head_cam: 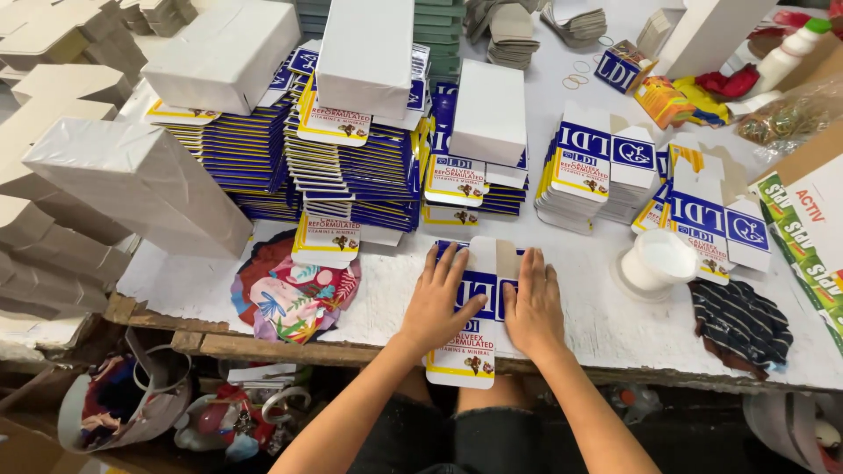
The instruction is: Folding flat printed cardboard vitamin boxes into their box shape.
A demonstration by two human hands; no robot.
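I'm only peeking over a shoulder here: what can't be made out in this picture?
- Head view: the middle of the flat carton, covered by the left hand and right hand.
- The white tub's contents: too pale to tell.
- The lower sheets of the blue stacks, hidden under white boxes.
- The green box, cut off by the right edge.

Flat carton blue, white, yellow-edged; cloth floral, multicoloured; rag dark, thin-striped; tub white.

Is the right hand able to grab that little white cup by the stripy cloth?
Probably yes: the white cup sits just right of the right hand, with bare table between them and nothing blocking.
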